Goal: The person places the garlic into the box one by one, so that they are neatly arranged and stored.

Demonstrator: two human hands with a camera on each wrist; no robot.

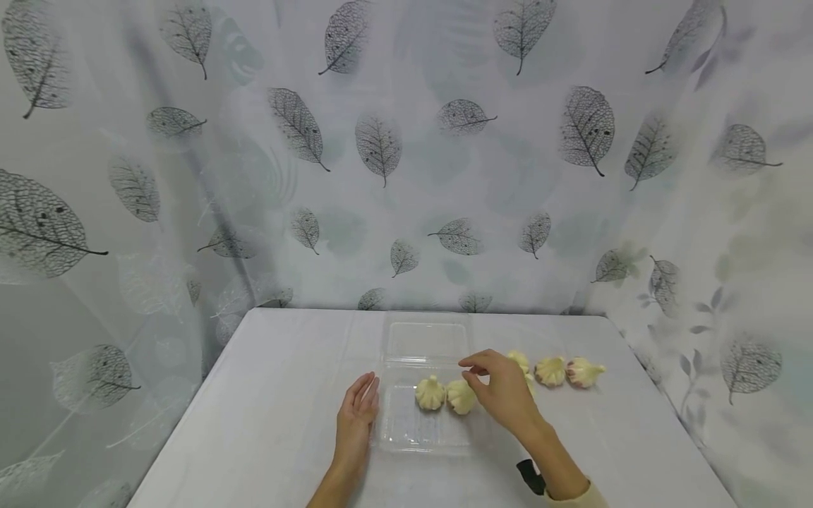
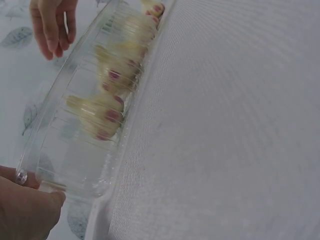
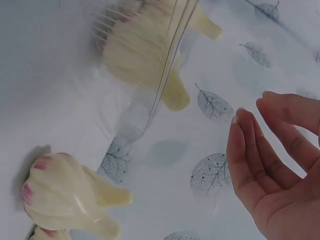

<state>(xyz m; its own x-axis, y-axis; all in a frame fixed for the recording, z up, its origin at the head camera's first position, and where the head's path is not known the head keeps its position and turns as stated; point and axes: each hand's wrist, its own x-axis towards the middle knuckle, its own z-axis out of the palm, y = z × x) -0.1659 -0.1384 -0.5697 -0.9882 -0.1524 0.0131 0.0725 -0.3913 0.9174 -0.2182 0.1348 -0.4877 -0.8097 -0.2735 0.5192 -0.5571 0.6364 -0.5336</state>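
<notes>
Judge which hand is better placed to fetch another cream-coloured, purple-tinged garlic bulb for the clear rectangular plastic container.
Probably the right hand: it holds nothing and is nearer the loose garlic bulbs right of the container, while the left hand is at its left side.

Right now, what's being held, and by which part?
Right hand: nothing. Left hand is at the left side of the clear container; whether it grips cannot be told.

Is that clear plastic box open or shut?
Open: the box has its lid folded back on the far side, leaving the garlic bulbs inside uncovered.
</notes>
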